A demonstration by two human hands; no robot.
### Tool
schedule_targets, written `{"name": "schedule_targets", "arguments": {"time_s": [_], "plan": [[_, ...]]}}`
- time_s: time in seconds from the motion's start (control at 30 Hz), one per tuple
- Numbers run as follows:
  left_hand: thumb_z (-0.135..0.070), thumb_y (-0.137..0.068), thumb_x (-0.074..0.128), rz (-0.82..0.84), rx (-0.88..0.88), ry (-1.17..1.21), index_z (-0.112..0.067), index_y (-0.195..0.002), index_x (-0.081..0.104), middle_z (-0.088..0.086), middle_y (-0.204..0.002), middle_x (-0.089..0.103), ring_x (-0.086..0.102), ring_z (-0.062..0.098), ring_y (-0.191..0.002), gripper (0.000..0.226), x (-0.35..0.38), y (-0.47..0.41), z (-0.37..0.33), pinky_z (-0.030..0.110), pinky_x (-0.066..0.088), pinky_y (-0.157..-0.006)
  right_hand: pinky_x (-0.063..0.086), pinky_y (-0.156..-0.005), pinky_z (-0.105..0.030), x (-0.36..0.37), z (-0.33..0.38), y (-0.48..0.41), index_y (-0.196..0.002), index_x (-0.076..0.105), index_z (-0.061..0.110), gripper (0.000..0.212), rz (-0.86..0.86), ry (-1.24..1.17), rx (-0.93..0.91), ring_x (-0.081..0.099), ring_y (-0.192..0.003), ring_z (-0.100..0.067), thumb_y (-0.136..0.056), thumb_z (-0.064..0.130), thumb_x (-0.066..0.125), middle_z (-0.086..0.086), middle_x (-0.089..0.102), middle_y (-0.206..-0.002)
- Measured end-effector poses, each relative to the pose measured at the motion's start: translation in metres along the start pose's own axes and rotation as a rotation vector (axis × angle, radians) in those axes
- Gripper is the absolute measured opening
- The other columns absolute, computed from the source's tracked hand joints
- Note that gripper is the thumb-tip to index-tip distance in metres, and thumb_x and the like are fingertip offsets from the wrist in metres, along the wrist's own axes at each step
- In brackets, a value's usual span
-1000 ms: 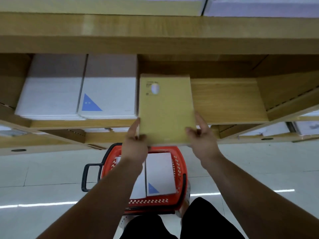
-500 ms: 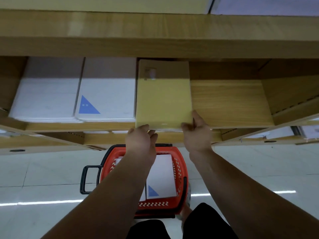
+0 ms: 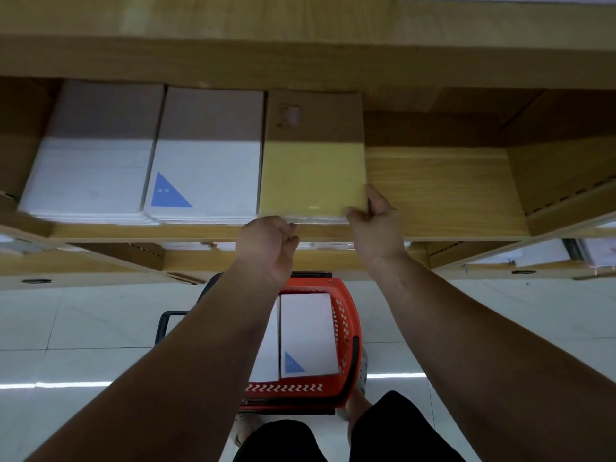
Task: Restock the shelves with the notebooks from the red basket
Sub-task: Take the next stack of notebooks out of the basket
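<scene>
A yellow notebook stack lies flat on the wooden shelf, right beside a white stack. My right hand holds its front right corner, thumb along the right edge and fingers on the front edge. My left hand is curled into a loose fist at the stack's front left edge and holds nothing. Below my arms, the red basket stands on the floor with white notebooks inside, one showing a blue triangle.
Two white notebook stacks fill the shelf's left part. Bare shelf board lies right of the yellow stack up to a wooden divider. Another shelf board hangs close above. More stock shows on lower shelves.
The yellow stack has gone from held in the air to lying on the shelf, pushed back beside the white stacks. My left hand has let go and curled at the front edge.
</scene>
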State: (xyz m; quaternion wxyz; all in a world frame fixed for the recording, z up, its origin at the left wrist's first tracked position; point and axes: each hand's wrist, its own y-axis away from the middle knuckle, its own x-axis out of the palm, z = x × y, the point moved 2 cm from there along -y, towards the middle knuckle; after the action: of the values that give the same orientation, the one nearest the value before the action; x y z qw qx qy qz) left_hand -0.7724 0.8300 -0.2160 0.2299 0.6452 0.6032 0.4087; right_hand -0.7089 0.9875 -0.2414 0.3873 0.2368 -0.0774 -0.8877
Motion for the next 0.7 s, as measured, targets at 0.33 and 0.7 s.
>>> {"name": "schedule_targets", "arguments": {"time_s": [0.33, 0.7], "plan": [[-0.006, -0.097, 0.060, -0.088, 0.076, -0.527, -0.023, -0.131, 0.060, 0.009, -0.117, 0.068, 0.069, 0.021, -0.100, 0.038, -0.158, -0.004, 0.088, 0.041, 0.057, -0.086, 0.048, -0.096, -0.031, 0.034, -0.117, 0.105, -0.140, 0.054, 0.034, 0.045, -0.050, 0.239, 0.112, 0.058, -0.114, -0.008, -0.097, 0.032, 0.066, 0.007, 0.056, -0.133], [-0.023, -0.096, 0.067, -0.094, -0.034, -0.898, -0.035, -0.152, 0.036, 0.007, -0.158, 0.040, 0.047, 0.031, -0.138, 0.065, -0.319, -0.143, 0.201, 0.047, 0.047, -0.107, 0.046, -0.070, -0.024, 0.176, -0.292, 0.100, -0.141, 0.054, 0.032, 0.045, 0.470, 0.434, 0.453, 0.063, -0.105, -0.018, -0.097, 0.035, 0.064, -0.001, 0.053, -0.146]]}}
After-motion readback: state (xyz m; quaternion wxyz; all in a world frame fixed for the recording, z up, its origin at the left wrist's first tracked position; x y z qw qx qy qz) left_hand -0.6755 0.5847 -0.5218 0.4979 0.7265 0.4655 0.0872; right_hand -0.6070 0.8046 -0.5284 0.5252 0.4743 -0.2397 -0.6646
